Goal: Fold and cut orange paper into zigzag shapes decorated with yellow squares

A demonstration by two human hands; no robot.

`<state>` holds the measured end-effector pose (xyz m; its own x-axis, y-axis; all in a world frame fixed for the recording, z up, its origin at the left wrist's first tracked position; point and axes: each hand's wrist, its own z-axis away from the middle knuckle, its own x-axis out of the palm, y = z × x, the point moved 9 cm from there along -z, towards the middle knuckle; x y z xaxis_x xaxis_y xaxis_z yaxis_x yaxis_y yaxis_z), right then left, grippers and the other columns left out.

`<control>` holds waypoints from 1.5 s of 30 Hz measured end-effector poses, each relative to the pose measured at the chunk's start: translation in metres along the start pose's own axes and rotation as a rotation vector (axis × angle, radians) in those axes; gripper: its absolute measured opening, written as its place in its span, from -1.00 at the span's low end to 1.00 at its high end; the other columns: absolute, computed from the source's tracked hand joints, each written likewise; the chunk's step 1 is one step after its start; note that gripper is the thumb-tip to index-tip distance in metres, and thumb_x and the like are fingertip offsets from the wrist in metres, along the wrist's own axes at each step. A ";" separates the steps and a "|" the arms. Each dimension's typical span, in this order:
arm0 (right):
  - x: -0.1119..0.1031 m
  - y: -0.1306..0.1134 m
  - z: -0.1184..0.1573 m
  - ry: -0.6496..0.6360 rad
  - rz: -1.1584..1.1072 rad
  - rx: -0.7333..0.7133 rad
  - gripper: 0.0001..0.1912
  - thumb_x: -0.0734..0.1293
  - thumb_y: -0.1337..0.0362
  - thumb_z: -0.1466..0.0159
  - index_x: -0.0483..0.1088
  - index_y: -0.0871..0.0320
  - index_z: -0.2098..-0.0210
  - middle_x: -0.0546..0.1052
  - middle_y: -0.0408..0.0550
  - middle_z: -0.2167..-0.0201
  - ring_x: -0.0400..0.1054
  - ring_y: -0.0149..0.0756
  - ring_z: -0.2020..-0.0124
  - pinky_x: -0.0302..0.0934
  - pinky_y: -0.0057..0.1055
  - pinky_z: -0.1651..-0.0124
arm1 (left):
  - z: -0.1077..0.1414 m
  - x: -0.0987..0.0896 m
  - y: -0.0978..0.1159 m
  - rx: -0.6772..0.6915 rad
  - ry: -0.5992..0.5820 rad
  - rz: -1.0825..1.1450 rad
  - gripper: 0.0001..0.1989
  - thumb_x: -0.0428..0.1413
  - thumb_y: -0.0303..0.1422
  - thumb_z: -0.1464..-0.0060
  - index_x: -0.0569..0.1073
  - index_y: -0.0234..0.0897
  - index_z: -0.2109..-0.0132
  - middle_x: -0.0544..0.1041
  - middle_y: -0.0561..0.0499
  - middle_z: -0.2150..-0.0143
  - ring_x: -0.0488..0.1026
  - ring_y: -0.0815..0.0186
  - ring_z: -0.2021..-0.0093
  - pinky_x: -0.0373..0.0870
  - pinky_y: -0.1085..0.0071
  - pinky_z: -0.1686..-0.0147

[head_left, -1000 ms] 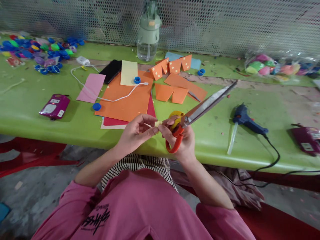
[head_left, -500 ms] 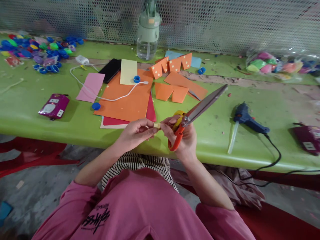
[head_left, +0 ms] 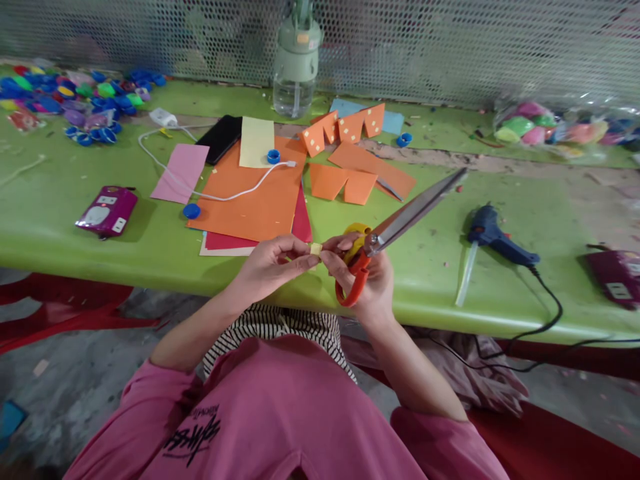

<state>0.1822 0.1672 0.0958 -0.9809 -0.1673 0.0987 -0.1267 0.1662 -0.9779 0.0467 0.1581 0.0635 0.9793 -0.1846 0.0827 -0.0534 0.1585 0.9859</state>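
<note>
Between the fingertips of my left hand [head_left: 273, 267] is a small pale yellow piece of paper [head_left: 315, 249], pinched at its left side. My right hand [head_left: 367, 280] touches the piece's other side with thumb and finger. It also holds a pair of scissors [head_left: 395, 230] with orange and yellow handles, whose blades point up and to the right, away from the paper. Just beyond my hands lie a large orange sheet [head_left: 245, 217] and folded orange pieces [head_left: 343, 183]. Farther back stand orange zigzag strips with pale yellow squares [head_left: 353, 128].
A glue gun [head_left: 495, 237] with its cord lies on the right, near a purple power socket [head_left: 617, 277]; another purple socket [head_left: 107, 212] is at left. A clear bottle [head_left: 295, 67] stands at the back. Colourful caps [head_left: 80, 100] are piled at back left. A phone [head_left: 219, 140] lies by a white cable.
The scissors have tilted slightly, their tips shifting a little to the right. Both hands stay nearly in place, and more of the yellow paper piece shows between the fingertips.
</note>
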 end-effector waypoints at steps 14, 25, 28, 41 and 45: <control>0.002 0.000 0.001 0.044 0.007 0.025 -0.71 0.48 0.25 -0.16 0.24 0.03 0.32 0.47 -0.24 0.37 0.37 -0.45 0.41 0.39 -0.40 0.30 | 0.010 0.000 0.013 0.186 0.062 -0.234 -0.83 0.27 -0.24 -0.08 0.49 -0.23 0.29 0.53 0.05 0.29 0.45 0.40 0.31 0.39 0.48 0.32; 0.000 0.000 0.001 0.079 0.006 0.032 -0.66 0.51 0.27 -0.11 0.24 0.03 0.34 0.45 -0.26 0.38 0.19 -0.52 0.55 0.34 -0.41 0.37 | 0.008 -0.004 0.002 0.149 0.073 -0.066 -0.77 0.29 -0.21 -0.08 0.46 -0.26 0.31 0.49 0.09 0.40 0.38 0.45 0.43 0.33 0.52 0.41; 0.002 0.000 0.000 0.063 0.040 0.049 -0.66 0.51 0.24 -0.12 0.23 0.03 0.34 0.48 -0.24 0.37 0.27 -0.49 0.51 0.36 -0.40 0.36 | 0.008 -0.004 0.005 0.167 0.077 -0.108 -0.77 0.28 -0.21 -0.08 0.47 -0.26 0.32 0.50 0.08 0.39 0.41 0.44 0.42 0.36 0.51 0.40; -0.012 -0.001 -0.002 0.073 0.083 0.025 -0.69 0.48 0.27 -0.12 0.23 0.02 0.36 0.35 -0.28 0.45 0.36 -0.43 0.41 0.36 -0.40 0.32 | 0.010 -0.014 0.009 0.131 0.067 -0.115 -0.84 0.25 -0.26 -0.11 0.53 -0.28 0.30 0.61 0.01 0.34 0.53 0.39 0.34 0.45 0.50 0.32; -0.015 0.003 0.000 0.097 0.027 0.056 -0.68 0.51 0.25 -0.11 0.26 0.02 0.35 0.35 -0.28 0.45 0.30 -0.46 0.45 0.33 -0.42 0.34 | 0.007 -0.016 0.005 0.093 0.030 -0.053 -0.80 0.18 -0.23 -0.19 0.55 -0.28 0.22 0.61 0.00 0.33 0.54 0.40 0.36 0.43 0.52 0.36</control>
<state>0.1962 0.1698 0.0913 -0.9938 -0.0687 0.0872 -0.0947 0.1141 -0.9890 0.0298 0.1547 0.0678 0.9865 -0.1615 0.0273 -0.0181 0.0583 0.9981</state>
